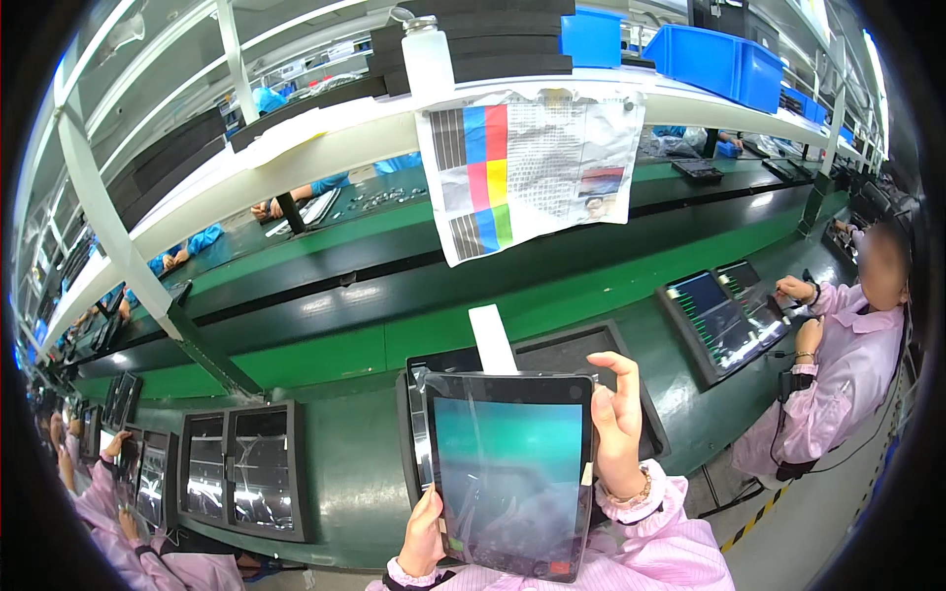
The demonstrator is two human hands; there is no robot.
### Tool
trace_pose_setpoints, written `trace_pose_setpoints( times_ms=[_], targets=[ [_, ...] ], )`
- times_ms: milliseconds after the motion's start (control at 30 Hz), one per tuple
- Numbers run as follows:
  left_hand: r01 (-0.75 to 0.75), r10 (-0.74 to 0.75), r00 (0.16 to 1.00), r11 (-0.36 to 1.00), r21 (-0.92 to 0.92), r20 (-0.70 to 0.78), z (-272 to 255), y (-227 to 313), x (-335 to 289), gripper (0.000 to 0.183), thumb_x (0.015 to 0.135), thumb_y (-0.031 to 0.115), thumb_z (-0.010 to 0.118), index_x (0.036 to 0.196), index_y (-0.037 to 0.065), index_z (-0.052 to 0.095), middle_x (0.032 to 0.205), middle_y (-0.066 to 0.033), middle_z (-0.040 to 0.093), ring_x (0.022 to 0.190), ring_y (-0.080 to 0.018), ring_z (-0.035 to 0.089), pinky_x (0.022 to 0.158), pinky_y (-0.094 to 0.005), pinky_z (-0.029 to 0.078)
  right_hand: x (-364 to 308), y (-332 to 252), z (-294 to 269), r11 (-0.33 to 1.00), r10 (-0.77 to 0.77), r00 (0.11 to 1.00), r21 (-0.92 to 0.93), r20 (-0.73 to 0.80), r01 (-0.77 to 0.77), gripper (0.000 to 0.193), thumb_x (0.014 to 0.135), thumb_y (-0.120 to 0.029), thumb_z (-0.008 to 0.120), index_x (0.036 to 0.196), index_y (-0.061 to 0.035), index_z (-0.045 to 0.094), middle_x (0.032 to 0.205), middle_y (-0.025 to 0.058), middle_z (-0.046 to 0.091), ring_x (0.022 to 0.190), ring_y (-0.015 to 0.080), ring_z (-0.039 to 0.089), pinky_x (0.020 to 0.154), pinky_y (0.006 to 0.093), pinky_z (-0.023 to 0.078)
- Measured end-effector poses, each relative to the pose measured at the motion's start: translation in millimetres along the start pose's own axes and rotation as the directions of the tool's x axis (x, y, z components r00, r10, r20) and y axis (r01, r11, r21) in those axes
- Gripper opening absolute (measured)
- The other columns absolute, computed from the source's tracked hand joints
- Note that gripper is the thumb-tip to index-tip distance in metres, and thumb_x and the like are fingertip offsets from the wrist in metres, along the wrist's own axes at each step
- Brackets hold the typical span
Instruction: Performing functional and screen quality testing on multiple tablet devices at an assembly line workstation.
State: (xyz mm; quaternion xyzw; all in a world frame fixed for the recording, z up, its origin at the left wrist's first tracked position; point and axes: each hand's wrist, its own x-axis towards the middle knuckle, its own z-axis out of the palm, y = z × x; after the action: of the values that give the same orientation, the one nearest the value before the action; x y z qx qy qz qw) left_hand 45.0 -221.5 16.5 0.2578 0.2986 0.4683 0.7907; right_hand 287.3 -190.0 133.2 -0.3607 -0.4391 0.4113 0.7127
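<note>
A black-framed tablet (510, 473), its screen lit teal-green fading to grey, is held tilted up before me. Clear film shows at its top edge. My left hand (424, 532) grips the lower left edge, thumb at the front. My right hand (619, 424) is at the upper right edge, its index finger bent by the top corner and its other fingers partly hidden. A white strip (493, 340) stands out above the tablet; where it is attached is hidden. Behind the tablet lies a black foam tray (645, 409), mostly covered.
On the green bench (345, 463), a black tray with two dark panels (236, 468) lies left. Further right, a co-worker (838, 345) in pink handles another tray of panels (714, 320). A printed colour sheet (537, 167) hangs from the shelf, which bears a white bottle (427, 61) and blue bins (714, 64).
</note>
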Motion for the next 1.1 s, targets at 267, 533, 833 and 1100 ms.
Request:
trace_pose_setpoints(
  times_ms=[267, 533, 833, 1100],
  targets=[
    [-0.038, 0.038, 0.999, 0.999, -0.037, 0.014, -19.7, -10.4, 3.0, 0.045, 0.096, 0.028, 0.044, 0.13, -0.001, 0.038, 0.124, -0.0132, 0.052, 0.11, -0.0245, 0.055, 0.093, -0.0376, 0.045, -7.8, -2.2, 9.6, 0.976, 0.067, 0.997, 0.211, -0.047, -0.056, 0.035, 0.092, -0.004, 0.048, 0.125, -0.0055, 0.034, 0.072, 0.0042, 0.058, 0.047, 0.0046, 0.045, 0.041, 0.018, 0.034],
    [-0.128, 0.129, 0.991, 0.991, -0.027, 0.038, -8.3, 1.4, 15.4, 0.046, 0.096, 0.029, 0.045, 0.13, -0.001, 0.039, 0.124, -0.0126, 0.053, 0.11, -0.0244, 0.055, 0.093, -0.0368, 0.044, -11.4, 14.1, -16.4, 0.832, 0.454, 0.855, 0.226, 0.25, -0.507, 0.031, 0.092, -0.014, 0.052, 0.116, 0.0066, 0.053, 0.094, 0.0052, 0.064, 0.078, 0.0098, 0.06, 0.071, 0.0231, 0.048],
    [-0.479, 0.472, 0.878, 0.856, 0.196, 0.08, 80.1, 60.0, 56.1, 0.046, 0.097, 0.031, 0.042, 0.129, -0.003, 0.04, 0.124, -0.01, 0.051, 0.112, -0.0184, 0.05, 0.097, -0.0311, 0.037, 27.2, -11.4, -16.9, 0.865, 0.253, 0.914, 0.349, 0.317, -0.36, 0.051, 0.095, -0.031, 0.048, 0.13, 0.0031, 0.039, 0.126, 0.0089, 0.049, 0.113, 0.0165, 0.049, 0.095, 0.0312, 0.039],
    [-0.483, 0.447, 0.867, 0.642, 0.595, 0.222, 91.1, 94.7, 98.1, 0.043, 0.099, 0.028, 0.039, 0.131, 0.0, 0.036, 0.115, -0.0062, 0.051, 0.104, -0.0101, 0.049, 0.087, -0.0225, 0.038, 114.0, -7.5, -20.0, 0.872, 0.043, 0.954, 0.455, 0.295, -0.18, 0.038, 0.097, -0.027, 0.045, 0.121, 0.0027, 0.048, 0.111, 0.0077, 0.058, 0.099, 0.0148, 0.057, 0.086, 0.0287, 0.045]
  ],
)
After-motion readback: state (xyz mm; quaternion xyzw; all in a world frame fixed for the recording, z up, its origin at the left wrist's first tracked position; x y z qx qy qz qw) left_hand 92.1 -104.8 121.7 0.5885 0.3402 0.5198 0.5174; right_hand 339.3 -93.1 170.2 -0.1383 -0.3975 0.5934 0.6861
